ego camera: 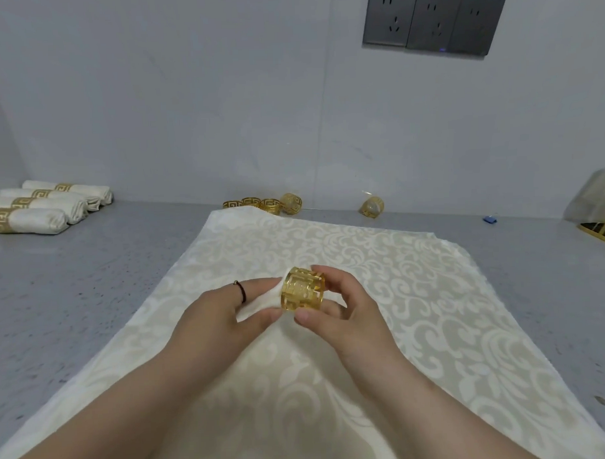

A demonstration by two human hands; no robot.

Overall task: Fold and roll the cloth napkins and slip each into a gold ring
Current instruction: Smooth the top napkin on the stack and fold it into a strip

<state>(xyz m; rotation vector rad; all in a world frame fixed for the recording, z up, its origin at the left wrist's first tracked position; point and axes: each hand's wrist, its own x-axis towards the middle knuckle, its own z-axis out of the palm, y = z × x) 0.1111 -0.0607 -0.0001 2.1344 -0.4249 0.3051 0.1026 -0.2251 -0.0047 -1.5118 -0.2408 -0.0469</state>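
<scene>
Right hand (334,297) pinches the cut-out gold metal ring (302,288), bore facing left, where the left hand (225,312) grips the rolled white cloth napkin (262,301), its end at the ring's mouth.

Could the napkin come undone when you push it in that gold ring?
It might. The left hand holds only the end of the rolled cream cloth napkin at the mouth of the cut-out gold metal ring pinched by the right hand. If the grip loosens, the roll could open or bunch at the rim. The cloth could also snag on the ring's cut-out pattern.
</scene>
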